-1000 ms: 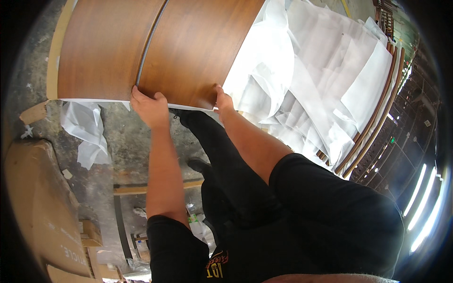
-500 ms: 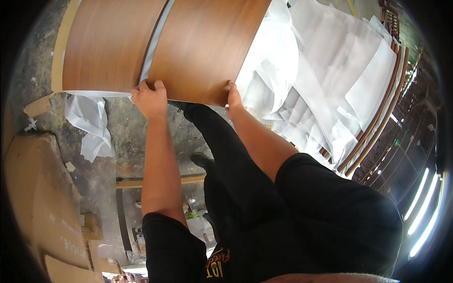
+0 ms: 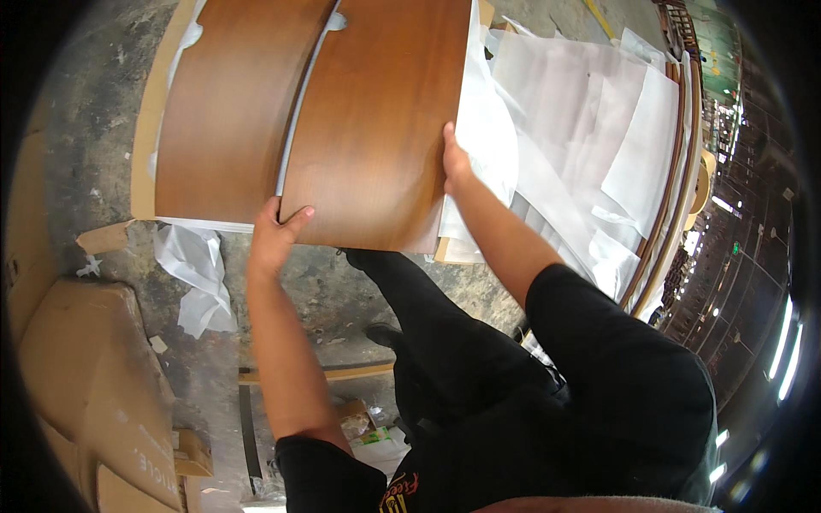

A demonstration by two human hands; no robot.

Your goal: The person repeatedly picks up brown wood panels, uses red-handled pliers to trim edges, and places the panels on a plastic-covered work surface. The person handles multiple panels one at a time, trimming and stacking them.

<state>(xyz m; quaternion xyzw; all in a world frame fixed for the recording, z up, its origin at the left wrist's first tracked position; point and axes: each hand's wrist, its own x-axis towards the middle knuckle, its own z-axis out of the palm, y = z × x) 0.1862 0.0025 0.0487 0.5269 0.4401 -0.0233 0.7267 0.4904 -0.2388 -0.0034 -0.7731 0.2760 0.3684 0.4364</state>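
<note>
A flat brown wood-grain panel [image 3: 372,128] lies in front of me, with both my hands on it. My left hand [image 3: 274,235] grips its near left corner, the thumb on top and the other fingers in the gap along the left edge. On the right edge, a little up from the near corner, my right hand [image 3: 457,162] is closed with the thumb on top; its other fingers are hidden. Left of this panel, across a narrow pale gap, lies a second brown panel [image 3: 231,120]. White wrapping [image 3: 483,137] shows beneath the held panel's right side.
To the right stands a stack covered with white sheets [image 3: 556,111], with curved brown edges [image 3: 671,162] showing. Crumpled white wrapping [image 3: 201,278] lies on the concrete floor. Large cardboard [image 3: 94,359] rises at the lower left, and a wooden strip [image 3: 359,371] lies by my feet.
My right hand has moved from the near right corner farther up the panel's right edge. My left hand stays at the near left corner. The panels sit lower in view, showing more of their far ends.
</note>
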